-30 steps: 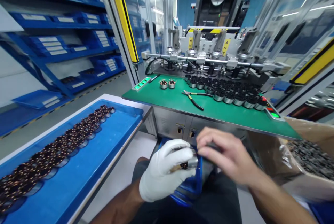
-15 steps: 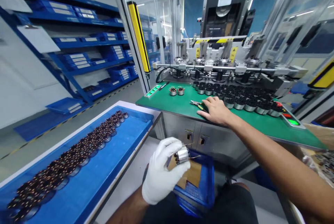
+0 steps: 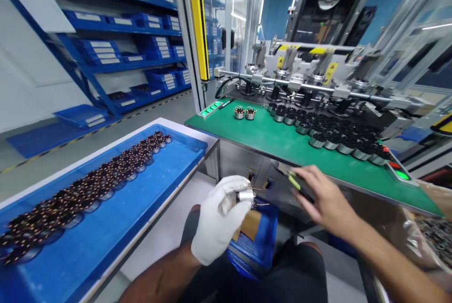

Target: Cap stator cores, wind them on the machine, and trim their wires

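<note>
My left hand [image 3: 221, 218], in a white glove, is closed around a motor stator [image 3: 246, 195], a silver ring with thin wire ends sticking out to the right. My bare right hand [image 3: 325, 197] holds small cutting pliers [image 3: 294, 181] with yellow-green handles, in front of the green bench's front edge. The pliers' jaws point left toward the stator and are blurred. Two wound stators, the left one [image 3: 239, 113] and the right one [image 3: 250, 113], stand on the green bench top [image 3: 226, 126].
Left of me a long blue tray [image 3: 141, 199] holds rows of copper-wound stators. Many black-topped silver parts [image 3: 332, 128] crowd the bench before a machine [image 3: 307, 77]. Below my hands sits a blue bin [image 3: 270, 232] with cardboard. At right is a box of dark parts [image 3: 436, 237].
My right hand has lifted the pliers off the green bench and brought them down toward me. My left hand still holds the stator. The view has shifted slightly.
</note>
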The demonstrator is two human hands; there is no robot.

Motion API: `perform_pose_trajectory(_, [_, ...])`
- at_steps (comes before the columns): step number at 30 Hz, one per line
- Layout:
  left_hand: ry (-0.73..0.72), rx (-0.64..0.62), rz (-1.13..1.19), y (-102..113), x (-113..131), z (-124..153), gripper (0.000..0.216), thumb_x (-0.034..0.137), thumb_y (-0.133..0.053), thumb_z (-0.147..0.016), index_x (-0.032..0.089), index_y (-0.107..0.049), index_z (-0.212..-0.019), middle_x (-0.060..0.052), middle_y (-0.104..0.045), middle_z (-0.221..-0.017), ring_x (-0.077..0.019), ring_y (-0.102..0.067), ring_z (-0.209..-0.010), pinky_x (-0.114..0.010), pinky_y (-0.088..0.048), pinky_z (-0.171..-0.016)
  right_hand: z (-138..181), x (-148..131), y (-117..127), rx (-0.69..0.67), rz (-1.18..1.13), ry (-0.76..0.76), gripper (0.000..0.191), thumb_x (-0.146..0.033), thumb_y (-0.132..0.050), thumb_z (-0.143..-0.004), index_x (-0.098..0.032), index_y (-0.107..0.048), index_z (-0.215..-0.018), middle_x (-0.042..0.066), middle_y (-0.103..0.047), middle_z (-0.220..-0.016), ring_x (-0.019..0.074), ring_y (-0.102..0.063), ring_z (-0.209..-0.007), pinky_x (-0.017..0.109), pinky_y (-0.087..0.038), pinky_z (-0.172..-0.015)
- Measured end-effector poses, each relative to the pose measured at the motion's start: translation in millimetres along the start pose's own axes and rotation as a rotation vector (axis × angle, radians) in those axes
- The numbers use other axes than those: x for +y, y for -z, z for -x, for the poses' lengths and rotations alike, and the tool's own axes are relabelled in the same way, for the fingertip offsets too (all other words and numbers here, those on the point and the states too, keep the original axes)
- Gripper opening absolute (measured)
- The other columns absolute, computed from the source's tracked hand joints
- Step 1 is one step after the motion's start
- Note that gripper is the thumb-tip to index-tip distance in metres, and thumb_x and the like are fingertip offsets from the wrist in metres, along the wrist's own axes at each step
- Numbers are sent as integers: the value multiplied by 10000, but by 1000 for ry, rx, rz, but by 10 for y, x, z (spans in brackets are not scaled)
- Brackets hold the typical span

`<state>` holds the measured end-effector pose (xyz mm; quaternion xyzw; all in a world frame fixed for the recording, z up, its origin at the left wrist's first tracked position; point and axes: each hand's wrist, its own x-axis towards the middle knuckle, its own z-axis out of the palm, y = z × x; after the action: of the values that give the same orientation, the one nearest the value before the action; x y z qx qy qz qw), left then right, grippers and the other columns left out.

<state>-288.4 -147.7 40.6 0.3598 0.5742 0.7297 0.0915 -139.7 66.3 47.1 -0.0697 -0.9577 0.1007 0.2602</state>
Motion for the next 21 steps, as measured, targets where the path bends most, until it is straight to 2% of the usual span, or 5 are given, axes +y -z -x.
perform_pose_trajectory(4, [-124, 63, -128, 40, -46, 72, 220, 142, -726, -762, 226, -734, -965, -66, -724, -1062, -233, -658, -1041, -357, -527, -950, 632, -595, -372, -92, -748, -351, 423, -302, -561, -939, -243, -460, -1345, 50, -672, -947, 173, -683, -822, 275, -587, -719])
perform_pose_trajectory(7, [-185, 43, -151, 48, -67, 117, 296, 103, -718, -761, 255, -720, -1015, -55, -711, -1107, -236, -643, -1077, -363, -529, -949, 984, -900, -587, -94, -1056, -363, 640, -259, -629, -896, -308, -357, -1473, 85, -687, -1081, 184, -718, -856, 270, -603, -745])
perform_pose_trajectory(11, [-231, 7, -151, 7, -59, 141, 356, 61, -706, -761, 275, -699, -1046, -45, -699, -1119, -220, -647, -1066, -346, -536, -929, 1077, -1024, -595, 43, -850, -249, 715, -113, -666, -811, -327, -435, -1453, 121, -674, -1229, 203, -734, -933, 250, -602, -786])
perform_pose_trajectory(16, [-234, -43, -150, -17, -71, 170, 398, 43, -696, -764, 275, -680, -1087, -53, -680, -1140, -222, -634, -1091, -344, -534, -935, 995, -986, -449, -24, -609, -173, 832, -83, -634, -739, -253, -368, -1509, 129, -523, -1439, 289, -507, -1323, 408, -464, -1035])
perform_pose_trajectory(21, [-260, -62, -187, -2, -75, 205, 426, 38, -688, -768, 291, -654, -1109, -43, -661, -1161, -207, -625, -1101, -329, -536, -938, 1008, -979, -477, 18, -568, -160, 819, -77, -612, -736, -244, -383, -1504, 125, -544, -1419, 283, -550, -1287, 396, -500, -1004])
